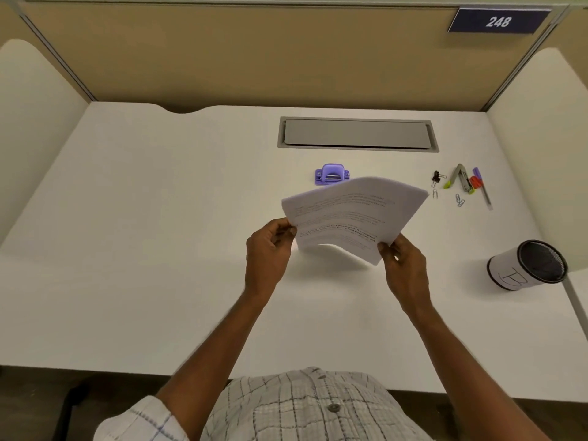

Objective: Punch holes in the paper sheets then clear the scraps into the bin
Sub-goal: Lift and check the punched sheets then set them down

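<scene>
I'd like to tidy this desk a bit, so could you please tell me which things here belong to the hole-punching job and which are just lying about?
For the job: paper sheets, held by left hand and right hand; purple hole punch; bin.

Lying about: binder clip, paper clips, stapler, pens.

Printed paper sheets (346,214) bowed, lifted above desk; purple hole punch (332,175) behind; bin (526,265) right.

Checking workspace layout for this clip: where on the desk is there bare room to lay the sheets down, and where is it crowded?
The desk is bare across its whole left half and along the near edge. The paper sheets are held up by the left hand and right hand. Crowded: the far right, with clips and stapler, and the bin. The hole punch sits mid-desk.
</scene>
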`<state>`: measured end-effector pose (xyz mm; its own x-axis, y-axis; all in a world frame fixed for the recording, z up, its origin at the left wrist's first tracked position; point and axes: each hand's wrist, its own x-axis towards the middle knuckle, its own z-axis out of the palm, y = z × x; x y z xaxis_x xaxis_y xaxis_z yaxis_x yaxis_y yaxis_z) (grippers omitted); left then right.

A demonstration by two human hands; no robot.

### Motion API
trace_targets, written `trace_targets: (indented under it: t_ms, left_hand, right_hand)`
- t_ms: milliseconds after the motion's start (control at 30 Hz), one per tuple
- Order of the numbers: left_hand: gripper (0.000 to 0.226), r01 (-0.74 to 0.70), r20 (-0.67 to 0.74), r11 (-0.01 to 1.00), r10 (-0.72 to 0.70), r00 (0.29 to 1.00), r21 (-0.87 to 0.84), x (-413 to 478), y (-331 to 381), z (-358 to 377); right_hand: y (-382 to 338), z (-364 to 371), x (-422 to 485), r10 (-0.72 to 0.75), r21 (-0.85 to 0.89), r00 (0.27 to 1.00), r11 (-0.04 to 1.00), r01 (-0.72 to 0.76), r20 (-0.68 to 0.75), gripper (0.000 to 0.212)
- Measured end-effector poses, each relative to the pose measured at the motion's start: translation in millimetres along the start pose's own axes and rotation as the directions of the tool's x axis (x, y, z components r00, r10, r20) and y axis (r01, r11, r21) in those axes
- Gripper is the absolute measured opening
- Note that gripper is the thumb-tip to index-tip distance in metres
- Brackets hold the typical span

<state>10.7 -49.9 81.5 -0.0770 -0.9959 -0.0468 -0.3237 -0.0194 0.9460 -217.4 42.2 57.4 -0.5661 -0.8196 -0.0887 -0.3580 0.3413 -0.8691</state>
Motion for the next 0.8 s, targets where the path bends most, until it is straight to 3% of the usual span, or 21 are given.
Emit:
trace_targets:
  t_ms: [100,400,667,800]
  left_hand:
    - [0.014,-0.007,-0.014,1.0,0.006,1.0,-0.013,-1.5,1.2,1.8]
    - [0.018,-0.068,-0.051,0.995,0.065,0.997,-0.071,4.5,18.2,-2.4]
    - [0.017,-0.121,-0.086,0.989,0.114,0.99,-0.086,10.0,26.7,-1.2]
    - [0.017,-0.137,-0.108,0.987,0.129,0.986,-0.08,11.0,28.3,1.5]
  right_hand:
    - [6.0,1.9,2.1,0.059,-0.038,0.998,0.998,-0.059,0.003,0.018]
    - [-15.1,-8.8,7.1,-0.074,0.044,0.996,0.996,0.076,-0.039,0.024]
    - [-27.4,-6.8,15.0,-0.179,0.067,0.975,0.98,0.189,-0.132,0.015]
    - [-27.8,-8.4,19.1,-0.127,0.165,0.98,0.974,0.152,-0.157,0.014]
